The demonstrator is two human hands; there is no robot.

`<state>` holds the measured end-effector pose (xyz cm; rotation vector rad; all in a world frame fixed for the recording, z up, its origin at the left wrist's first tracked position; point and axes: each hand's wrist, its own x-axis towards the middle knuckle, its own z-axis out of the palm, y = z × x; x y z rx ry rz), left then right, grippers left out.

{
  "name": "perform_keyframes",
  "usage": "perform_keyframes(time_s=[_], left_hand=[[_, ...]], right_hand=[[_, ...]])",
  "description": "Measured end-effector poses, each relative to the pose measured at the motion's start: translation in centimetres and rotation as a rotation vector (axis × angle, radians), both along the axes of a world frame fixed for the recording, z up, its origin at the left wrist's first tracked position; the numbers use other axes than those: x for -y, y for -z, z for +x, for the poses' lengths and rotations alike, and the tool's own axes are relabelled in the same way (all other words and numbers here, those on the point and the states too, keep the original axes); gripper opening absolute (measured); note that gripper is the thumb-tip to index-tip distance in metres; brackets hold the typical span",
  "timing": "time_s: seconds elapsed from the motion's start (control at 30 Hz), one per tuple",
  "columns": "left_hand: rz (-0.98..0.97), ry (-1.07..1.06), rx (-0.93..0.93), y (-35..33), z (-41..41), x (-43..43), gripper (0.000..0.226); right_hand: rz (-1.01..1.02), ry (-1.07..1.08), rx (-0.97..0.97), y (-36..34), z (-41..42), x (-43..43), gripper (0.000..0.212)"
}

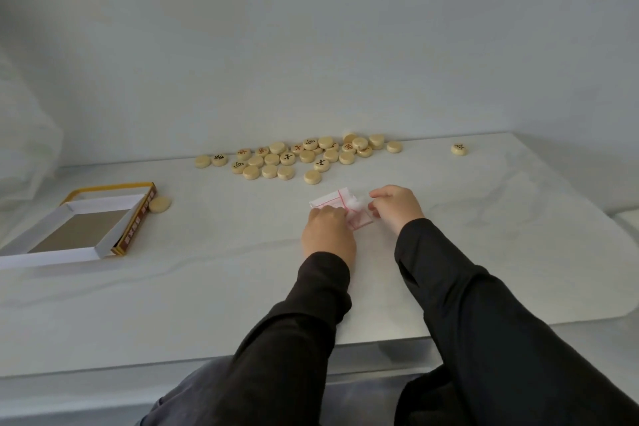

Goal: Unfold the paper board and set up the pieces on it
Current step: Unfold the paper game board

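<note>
at the far left sits one open box [79, 232], its white tray resting on the yellow-edged half, with one round piece [159, 204] touching its far corner. along the back of the table [207, 287] lies one loose pile of pieces [297, 156], roughly thirty, though overlaps blur the exact count. nearer, one folded paper board [332, 206] lies flat between two hands: the left hand [326, 235] grips its near-left edge and the right hand [396, 206] pinches its right edge. one lone piece [459, 149] sits far right.
</note>
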<state>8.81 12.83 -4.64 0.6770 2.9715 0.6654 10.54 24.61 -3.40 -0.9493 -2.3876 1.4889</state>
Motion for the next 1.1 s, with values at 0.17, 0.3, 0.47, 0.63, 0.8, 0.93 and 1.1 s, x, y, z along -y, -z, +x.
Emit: perform_keyframes(time_s=[0.17,0.3,0.47,0.63,0.8,0.93,1.1], left_hand=[[-0.125,0.015,0.047,-1.5,-0.7,0.4,0.023],[0.124,-0.047,0.133,-2.4,-1.2,1.0,0.011],[0.476,-0.048,0.159,-3.1,-1.8,1.1,0.023],[0.702,-0.140,0.289,-3.9,-2.0,1.6,0.014],[0.902,-0.258,0.533,-4.3,-2.8,1.7,0.033],[1.021,-0.304,0.637,-4.4,-3.4,2.1,0.040],[1.116,-0.295,0.590,-5.1,-3.9,3.8,0.054]], right_hand=[[-0.044,0.008,-0.010,0.1,0.4,-1.0,0.033],[-0.137,-0.006,-0.042,-0.5,0.3,-0.7,0.027],[-0.192,0.102,-0.201,-1.9,-0.3,-0.5,0.021],[-0.227,-0.021,-0.129,-2.7,0.5,-0.6,0.032],[-0.309,-0.118,-0.129,-4.2,1.9,0.4,0.016],[-0.329,-0.084,-0.132,-4.6,2.4,1.4,0.024],[-0.331,0.023,-0.157,-4.7,1.5,2.1,0.022]])
